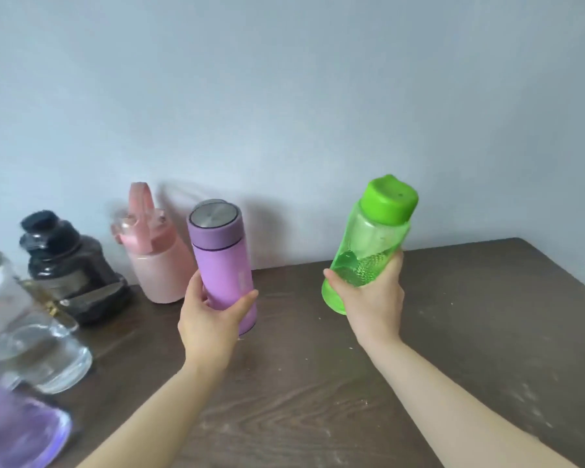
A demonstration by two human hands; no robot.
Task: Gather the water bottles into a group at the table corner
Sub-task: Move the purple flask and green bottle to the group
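Observation:
My left hand (pixel 210 319) grips a purple flask (pixel 222 265) with a steel lid, held slightly tilted just above the dark wooden table (pixel 453 332). My right hand (pixel 372 295) holds a clear green bottle (pixel 368 244) with a green cap, tilted to the right and lifted off the table. At the left stand a pink bottle (pixel 156 258) with a handle, a black jug (pixel 71 265), a clear bottle (pixel 31 342) with a white top, and a blurred purple bottle (pixel 17 430) at the lower left edge.
A pale wall (pixel 284 96) runs directly behind the table. The table's right edge (pixel 561 265) slants down toward the far right corner.

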